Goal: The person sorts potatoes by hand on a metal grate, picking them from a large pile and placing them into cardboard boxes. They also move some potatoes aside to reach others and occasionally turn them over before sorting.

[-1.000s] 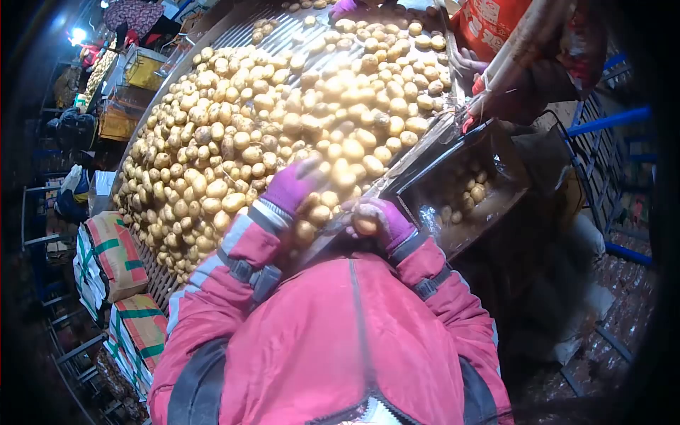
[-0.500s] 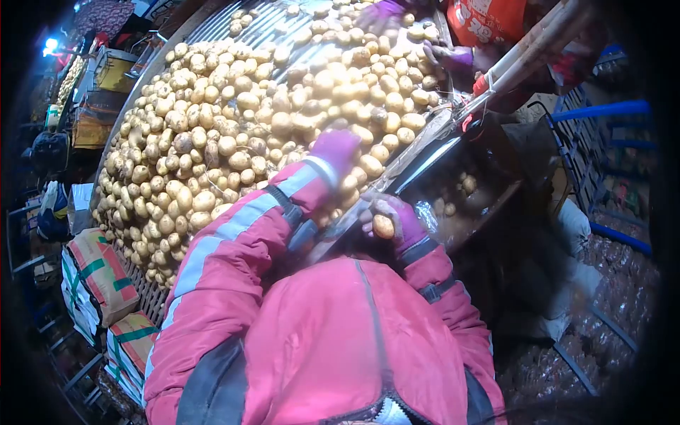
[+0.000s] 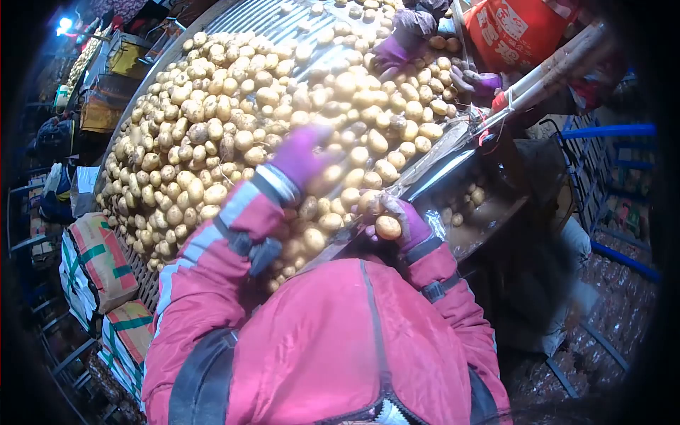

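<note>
The left hand [image 3: 301,157], its grip too blurred to tell whether the fingers were parted or together, was over the heap of potatoes [image 3: 198,138] on the slatted table [image 3: 249,27], with more of them just to its right. The right hand [image 3: 414,225], nearer the pink jacket [image 3: 312,326], had its grip clamped on one roundish potato [image 3: 388,227] without a clear long axis

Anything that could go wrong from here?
1. The potato in the right hand could slip: it shows at the fingers, not fully enclosed.
2. The left hand, blurred over the heap of potatoes, might knock some loose.
3. A co-worker's hand is at the same heap, so the two might bump if both reach inward.
</note>
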The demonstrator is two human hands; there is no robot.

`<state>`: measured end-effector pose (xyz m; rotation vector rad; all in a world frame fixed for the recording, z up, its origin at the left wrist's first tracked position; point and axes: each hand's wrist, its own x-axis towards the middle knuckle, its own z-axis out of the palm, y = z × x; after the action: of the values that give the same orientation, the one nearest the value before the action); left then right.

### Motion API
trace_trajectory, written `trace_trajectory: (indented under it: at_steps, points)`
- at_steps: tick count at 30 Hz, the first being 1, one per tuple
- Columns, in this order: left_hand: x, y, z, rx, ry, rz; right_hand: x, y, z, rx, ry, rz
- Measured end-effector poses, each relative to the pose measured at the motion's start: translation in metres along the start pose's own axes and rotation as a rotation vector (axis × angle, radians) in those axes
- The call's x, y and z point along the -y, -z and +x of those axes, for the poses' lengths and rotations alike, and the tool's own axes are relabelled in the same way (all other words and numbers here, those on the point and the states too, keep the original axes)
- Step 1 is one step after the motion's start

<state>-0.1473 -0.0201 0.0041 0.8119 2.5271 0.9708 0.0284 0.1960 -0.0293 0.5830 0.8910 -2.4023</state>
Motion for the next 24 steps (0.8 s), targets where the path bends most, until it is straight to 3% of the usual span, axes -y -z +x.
trace_trajectory:
  at_steps: [1, 3, 4, 7, 8, 9, 13, 15, 16, 19, 21, 23, 24]
  points:
    - [0.025, 0.009, 0.013, -0.12, 0.035, 0.17, 0.0, -0.001, -0.001, -0.02, -0.008, 0.002]
    - [0.079, -0.005, 0.024, -0.154, 0.113, 0.36, 0.0, 0.002, -0.001, 0.017, -0.016, -0.034]
    - [0.079, -0.02, 0.019, -0.186, 0.029, 0.596, 0.0, 0.003, -0.001, 0.035, -0.022, -0.052]
    - [0.081, -0.026, 0.023, -0.117, -0.009, 0.749, 0.0, 0.002, -0.004, 0.029, -0.025, -0.05]
    - [0.098, -0.031, 0.029, -0.182, -0.022, 0.729, 0.002, 0.0, -0.007, 0.016, -0.025, -0.033]
    - [0.087, -0.02, 0.034, -0.176, -0.068, 0.619, 0.007, -0.007, -0.01, 0.004, -0.025, -0.019]
    - [0.053, 0.01, 0.041, -0.161, 0.24, -0.036, 0.006, -0.011, -0.014, -0.081, 0.025, 0.163]
    - [0.08, 0.005, 0.039, -0.007, 0.263, -0.824, 0.009, -0.007, -0.021, -0.167, 0.05, 0.073]
    - [0.062, 0.003, 0.028, 0.041, 0.336, -1.108, 0.013, 0.005, -0.023, -0.026, 0.043, 0.036]
    - [0.017, -0.012, -0.004, 0.278, 0.483, -1.708, 0.016, 0.013, -0.042, -0.1, 0.108, 0.055]
    - [-0.012, -0.03, -0.022, 0.345, 0.546, -1.68, 0.011, 0.021, -0.057, -0.141, 0.191, 0.067]
    - [-0.034, -0.052, -0.031, 0.53, 0.455, -1.776, 0.0, 0.043, -0.072, -0.17, 0.229, 0.038]
    - [-0.046, -0.069, -0.037, 0.512, 0.459, -1.737, 0.003, 0.045, -0.085, -0.192, 0.208, 0.038]
